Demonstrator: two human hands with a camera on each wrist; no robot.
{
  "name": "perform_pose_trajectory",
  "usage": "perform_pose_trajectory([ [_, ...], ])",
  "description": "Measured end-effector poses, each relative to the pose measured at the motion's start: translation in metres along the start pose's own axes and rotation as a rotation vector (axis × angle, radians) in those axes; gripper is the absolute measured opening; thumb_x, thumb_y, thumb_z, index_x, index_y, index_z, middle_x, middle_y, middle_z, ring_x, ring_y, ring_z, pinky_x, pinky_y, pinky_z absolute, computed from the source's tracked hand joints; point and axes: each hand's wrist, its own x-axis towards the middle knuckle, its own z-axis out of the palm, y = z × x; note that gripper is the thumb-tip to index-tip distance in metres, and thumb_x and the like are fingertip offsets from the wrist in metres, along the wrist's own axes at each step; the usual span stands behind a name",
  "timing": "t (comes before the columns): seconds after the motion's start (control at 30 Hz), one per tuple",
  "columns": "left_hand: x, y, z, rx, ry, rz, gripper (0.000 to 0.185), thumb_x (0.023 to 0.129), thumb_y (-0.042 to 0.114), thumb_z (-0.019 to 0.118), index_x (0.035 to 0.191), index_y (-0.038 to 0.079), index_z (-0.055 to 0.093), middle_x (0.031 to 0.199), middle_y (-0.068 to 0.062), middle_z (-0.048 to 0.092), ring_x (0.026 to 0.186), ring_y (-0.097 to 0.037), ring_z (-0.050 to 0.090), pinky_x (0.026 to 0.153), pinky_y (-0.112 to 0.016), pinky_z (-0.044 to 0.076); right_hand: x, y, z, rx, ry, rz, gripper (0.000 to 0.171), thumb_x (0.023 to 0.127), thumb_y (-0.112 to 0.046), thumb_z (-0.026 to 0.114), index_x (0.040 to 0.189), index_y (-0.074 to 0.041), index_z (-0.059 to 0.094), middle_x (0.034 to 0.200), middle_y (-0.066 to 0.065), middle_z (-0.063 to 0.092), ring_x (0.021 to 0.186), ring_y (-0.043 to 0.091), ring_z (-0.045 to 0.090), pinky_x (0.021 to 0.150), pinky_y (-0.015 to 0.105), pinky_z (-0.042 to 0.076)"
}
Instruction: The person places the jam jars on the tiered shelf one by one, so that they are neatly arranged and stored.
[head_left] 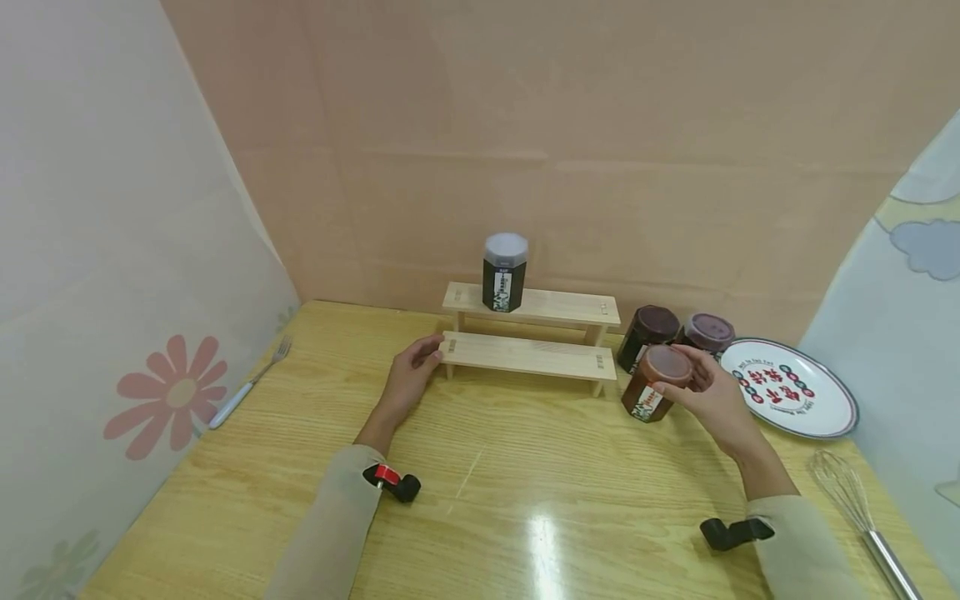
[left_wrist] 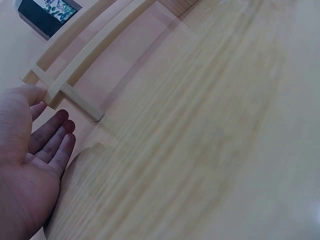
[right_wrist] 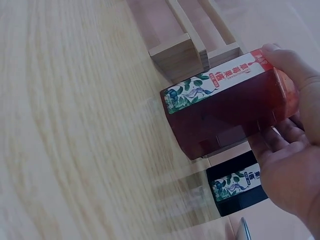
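Just right of the wooden step shelf, the right hand grips a tilted red jar (lid up), while the flat-fingered left hand steadies the shelf's left end.

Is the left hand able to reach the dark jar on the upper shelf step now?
Probably yes. The left hand rests open at the rack's left end, holding nothing, and the dark jar stands just behind it with nothing between them.
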Motion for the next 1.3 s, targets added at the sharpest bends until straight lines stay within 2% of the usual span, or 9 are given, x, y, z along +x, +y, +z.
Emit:
perform_pose_trajectory([
  [0.13, 0.0, -0.002, -0.001, 0.005, 0.007, -0.003, 0.036, 0.107, 0.028, 0.059, 0.141, 0.017, 0.061, 0.147, -0.01, 0.059, 0.139, -0.028, 0.053, 0.12, -0.047, 0.041, 0.003, 0.0, 0.0, 0.005, -0.016, 0.011, 0.072, 0.097, -0.012, 0.074, 0.157, -0.007, 0.036, 0.127, -0.025, 0.055, 0.117, -0.017, 0.052, 0.091, 0.004, 0.048],
  [0.5, 0.003, -0.001, -0.002, -0.002, -0.005, 0.0, 0.037, 0.107, 0.028, 0.059, 0.141, 0.017, 0.061, 0.147, -0.009, 0.059, 0.14, -0.028, 0.053, 0.121, -0.048, 0.041, 0.001, -0.001, -0.002, 0.032, 0.007, 0.04, 0.071, 0.095, -0.012, 0.076, 0.157, -0.009, 0.04, 0.125, -0.025, 0.057, 0.115, -0.017, 0.055, 0.089, 0.004, 0.05],
  [0.77, 0.002, -0.001, -0.001, -0.005, -0.003, -0.011, 0.036, 0.107, 0.027, 0.059, 0.141, 0.017, 0.061, 0.147, -0.009, 0.059, 0.14, -0.027, 0.053, 0.12, -0.047, 0.042, -0.005, -0.002, -0.003, 0.098, 0.003, 0.039, 0.069, 0.093, -0.007, 0.076, 0.155, -0.011, 0.044, 0.124, -0.026, 0.06, 0.114, -0.016, 0.057, 0.088, 0.004, 0.05],
  [1.07, 0.001, -0.001, 0.0, -0.009, -0.012, -0.004, 0.036, 0.107, 0.027, 0.059, 0.141, 0.016, 0.061, 0.147, -0.01, 0.059, 0.14, -0.027, 0.052, 0.121, -0.047, 0.041, -0.006, -0.023, -0.01, 0.198, 0.0, -0.022, 0.066, 0.091, 0.002, 0.076, 0.15, -0.01, 0.05, 0.123, -0.021, 0.066, 0.112, -0.012, 0.062, 0.089, 0.005, 0.052],
  [1.17, 0.002, -0.001, 0.0, -0.013, -0.01, -0.005, 0.036, 0.107, 0.026, 0.059, 0.141, 0.016, 0.062, 0.146, -0.01, 0.059, 0.14, -0.027, 0.052, 0.121, -0.047, 0.041, -0.002, -0.032, -0.014, 0.252, -0.002, -0.017, 0.066, 0.09, 0.005, 0.075, 0.15, -0.012, 0.052, 0.123, -0.018, 0.067, 0.109, -0.009, 0.065, 0.086, 0.008, 0.054],
  [1.3, 0.002, -0.001, -0.001, -0.018, -0.008, -0.006, 0.036, 0.107, 0.026, 0.059, 0.141, 0.016, 0.062, 0.146, -0.01, 0.059, 0.14, -0.028, 0.052, 0.121, -0.047, 0.041, 0.004, -0.044, -0.018, 0.251, 0.002, -0.018, 0.064, 0.092, 0.005, 0.073, 0.15, -0.012, 0.051, 0.125, -0.015, 0.066, 0.107, -0.005, 0.065, 0.081, 0.011, 0.055],
])
